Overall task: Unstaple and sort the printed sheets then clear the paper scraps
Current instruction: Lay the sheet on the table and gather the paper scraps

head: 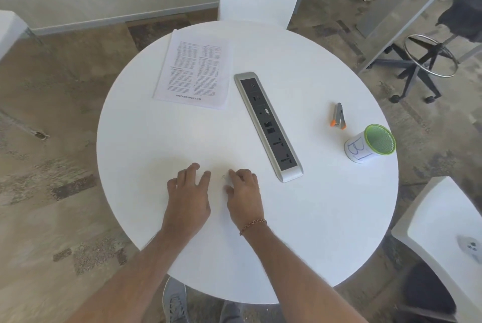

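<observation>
One faint paper scrap (223, 177) between both hands

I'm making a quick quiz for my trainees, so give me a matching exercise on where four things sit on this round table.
Things:
1. printed sheets
2. staple remover
3. green-rimmed cup
4. power strip

Places:
A. near the table's right edge
B. far left part of the table
C. running down the table's middle
D. just beyond the cup, between it and the strip

Pairs: 1-B, 2-D, 3-A, 4-C
</observation>
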`<action>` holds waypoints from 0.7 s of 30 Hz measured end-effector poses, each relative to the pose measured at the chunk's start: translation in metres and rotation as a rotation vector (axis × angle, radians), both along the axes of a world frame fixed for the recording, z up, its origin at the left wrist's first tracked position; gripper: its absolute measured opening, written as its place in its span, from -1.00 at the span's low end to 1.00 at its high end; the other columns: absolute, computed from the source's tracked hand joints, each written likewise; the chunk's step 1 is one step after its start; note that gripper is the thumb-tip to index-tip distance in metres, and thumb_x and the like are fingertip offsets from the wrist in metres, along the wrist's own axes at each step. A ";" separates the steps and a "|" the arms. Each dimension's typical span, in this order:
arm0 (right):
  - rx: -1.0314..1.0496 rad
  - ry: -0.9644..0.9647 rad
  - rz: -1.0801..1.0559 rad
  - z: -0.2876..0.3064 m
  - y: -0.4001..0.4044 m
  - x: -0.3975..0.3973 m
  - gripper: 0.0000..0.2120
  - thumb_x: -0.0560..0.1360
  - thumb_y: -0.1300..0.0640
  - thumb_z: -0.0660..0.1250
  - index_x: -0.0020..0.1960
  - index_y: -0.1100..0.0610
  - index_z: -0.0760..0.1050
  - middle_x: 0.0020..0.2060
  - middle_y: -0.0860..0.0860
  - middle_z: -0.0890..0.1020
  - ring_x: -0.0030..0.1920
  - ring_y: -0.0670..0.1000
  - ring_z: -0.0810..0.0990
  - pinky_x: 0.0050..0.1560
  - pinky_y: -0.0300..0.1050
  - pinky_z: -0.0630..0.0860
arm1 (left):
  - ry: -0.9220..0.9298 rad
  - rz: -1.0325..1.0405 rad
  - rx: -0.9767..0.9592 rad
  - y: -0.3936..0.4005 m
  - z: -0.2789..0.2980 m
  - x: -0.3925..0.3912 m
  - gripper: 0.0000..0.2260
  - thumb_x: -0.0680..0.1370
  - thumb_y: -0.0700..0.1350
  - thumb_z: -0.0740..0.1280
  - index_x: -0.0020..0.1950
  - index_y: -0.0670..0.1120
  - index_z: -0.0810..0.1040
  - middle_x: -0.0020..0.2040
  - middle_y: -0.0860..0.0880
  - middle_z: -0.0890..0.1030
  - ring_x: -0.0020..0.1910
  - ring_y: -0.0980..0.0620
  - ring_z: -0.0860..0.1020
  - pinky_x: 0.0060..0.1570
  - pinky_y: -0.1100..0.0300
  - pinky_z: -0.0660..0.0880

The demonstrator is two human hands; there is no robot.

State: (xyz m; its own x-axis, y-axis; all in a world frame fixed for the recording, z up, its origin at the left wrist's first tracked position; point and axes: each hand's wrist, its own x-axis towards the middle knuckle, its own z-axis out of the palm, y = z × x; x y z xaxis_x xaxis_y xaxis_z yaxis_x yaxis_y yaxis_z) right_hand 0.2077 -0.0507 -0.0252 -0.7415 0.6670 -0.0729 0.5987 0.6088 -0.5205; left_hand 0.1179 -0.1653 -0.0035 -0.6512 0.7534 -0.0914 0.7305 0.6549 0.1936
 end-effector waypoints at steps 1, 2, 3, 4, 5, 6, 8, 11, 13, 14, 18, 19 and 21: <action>-0.053 0.016 -0.010 0.001 0.002 -0.005 -0.75 0.45 0.35 0.36 0.11 0.22 0.58 0.00 0.08 0.54 -0.01 0.14 0.46 0.00 -0.02 0.51 | -0.005 0.014 0.022 -0.001 0.001 -0.002 -0.58 0.39 -0.31 0.34 0.25 -0.12 0.56 0.29 -0.17 0.48 0.15 -0.19 0.49 0.02 -0.08 0.43; -0.095 0.020 -0.020 0.001 0.004 -0.010 -0.83 0.45 0.33 0.37 0.04 0.21 0.59 -0.03 0.06 0.54 -0.01 0.11 0.44 -0.02 -0.06 0.50 | -0.008 0.026 0.042 -0.002 0.002 -0.003 -0.60 0.39 -0.31 0.34 0.23 -0.12 0.56 0.28 -0.17 0.48 0.14 -0.19 0.49 0.02 -0.08 0.43; -0.126 0.020 -0.029 0.001 0.005 -0.013 -0.88 0.45 0.31 0.36 -0.02 0.20 0.58 -0.06 0.03 0.54 -0.02 0.08 0.43 -0.05 -0.10 0.48 | -0.011 0.034 0.057 -0.003 0.002 -0.004 -0.61 0.39 -0.31 0.34 0.21 -0.13 0.57 0.28 -0.16 0.48 0.14 -0.19 0.50 0.01 -0.08 0.44; -0.148 0.021 -0.036 0.001 0.006 -0.017 -0.92 0.45 0.30 0.35 -0.07 0.20 0.59 -0.08 0.02 0.55 -0.02 0.07 0.43 -0.08 -0.12 0.45 | -0.016 0.041 0.069 -0.003 0.002 -0.005 -0.61 0.39 -0.32 0.33 0.21 -0.13 0.57 0.28 -0.16 0.48 0.15 -0.19 0.50 0.02 -0.08 0.44; -0.163 0.025 -0.043 0.000 0.007 -0.019 -0.93 0.45 0.31 0.34 -0.10 0.20 0.59 -0.10 0.02 0.56 -0.03 0.07 0.44 -0.12 -0.13 0.43 | -0.022 0.046 0.077 -0.004 0.002 -0.006 -0.61 0.39 -0.32 0.33 0.20 -0.12 0.57 0.28 -0.16 0.48 0.16 -0.19 0.49 0.02 -0.09 0.43; -0.168 0.033 -0.049 -0.001 0.007 -0.021 -0.91 0.45 0.33 0.33 -0.13 0.20 0.60 -0.12 0.02 0.57 -0.04 0.06 0.45 -0.14 -0.15 0.41 | -0.027 0.051 0.085 -0.005 0.002 -0.007 -0.61 0.39 -0.32 0.33 0.20 -0.12 0.57 0.28 -0.16 0.48 0.17 -0.19 0.49 0.03 -0.09 0.43; -0.137 0.042 -0.048 -0.003 0.007 -0.023 -0.85 0.43 0.38 0.30 -0.16 0.19 0.60 -0.18 0.01 0.59 -0.08 0.04 0.46 -0.19 -0.20 0.36 | -0.034 0.063 0.099 -0.007 0.002 -0.008 -0.62 0.38 -0.33 0.34 0.18 -0.12 0.58 0.28 -0.16 0.48 0.17 -0.19 0.49 0.03 -0.08 0.43; -0.053 0.034 -0.041 -0.006 0.005 -0.024 -0.82 0.42 0.42 0.29 -0.18 0.20 0.60 -0.24 0.03 0.59 -0.14 0.05 0.47 -0.22 -0.21 0.33 | -0.036 0.073 0.107 -0.008 0.002 -0.009 -0.64 0.36 -0.33 0.35 0.14 -0.12 0.60 0.27 -0.17 0.49 0.17 -0.20 0.49 0.02 -0.08 0.43; 0.007 0.037 -0.036 -0.007 0.004 -0.025 -0.83 0.41 0.44 0.30 -0.18 0.22 0.59 -0.27 0.06 0.58 -0.17 0.08 0.48 -0.25 -0.18 0.36 | -0.034 0.063 0.107 -0.008 0.003 -0.008 -0.65 0.36 -0.33 0.36 0.12 -0.11 0.60 0.27 -0.16 0.48 0.18 -0.20 0.48 0.03 -0.08 0.44; 0.030 0.044 -0.035 -0.008 0.003 -0.025 -0.83 0.40 0.46 0.31 -0.19 0.23 0.59 -0.28 0.07 0.57 -0.19 0.09 0.48 -0.28 -0.17 0.36 | -0.033 0.059 0.108 -0.008 0.004 -0.008 -0.65 0.36 -0.33 0.36 0.12 -0.11 0.60 0.27 -0.16 0.48 0.18 -0.20 0.48 0.03 -0.08 0.44; 0.091 0.048 -0.034 -0.010 0.001 -0.027 -0.74 0.28 0.56 0.29 -0.24 0.23 0.52 -0.31 0.08 0.51 -0.25 0.12 0.45 -0.35 -0.16 0.33 | -0.053 0.068 0.123 -0.006 0.006 -0.008 -0.65 0.35 -0.34 0.36 0.11 -0.11 0.60 0.28 -0.16 0.48 0.19 -0.19 0.47 0.04 -0.08 0.44; 0.114 0.042 -0.018 -0.008 0.001 -0.028 -0.70 0.21 0.60 0.28 -0.25 0.23 0.49 -0.32 0.09 0.49 -0.27 0.12 0.44 -0.36 -0.16 0.32 | -0.059 0.069 0.124 -0.006 0.007 -0.008 -0.65 0.36 -0.34 0.36 0.11 -0.11 0.60 0.29 -0.16 0.48 0.19 -0.18 0.47 0.05 -0.08 0.44; 0.160 0.014 0.040 -0.005 0.000 -0.029 -0.64 0.09 0.63 0.24 -0.27 0.24 0.45 -0.34 0.11 0.47 -0.32 0.14 0.43 -0.38 -0.12 0.36 | -0.061 0.070 0.127 -0.005 0.007 -0.009 -0.65 0.36 -0.34 0.35 0.11 -0.10 0.60 0.29 -0.14 0.48 0.20 -0.17 0.47 0.05 -0.07 0.43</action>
State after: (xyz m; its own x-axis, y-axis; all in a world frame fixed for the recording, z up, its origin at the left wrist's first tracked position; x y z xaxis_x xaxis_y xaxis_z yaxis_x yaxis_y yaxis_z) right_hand 0.1790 -0.0503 -0.0300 -0.7680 0.6390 0.0426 0.5655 0.7079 -0.4233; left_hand 0.1093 -0.1704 0.0034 -0.6984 0.7146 -0.0392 0.6684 0.6709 0.3209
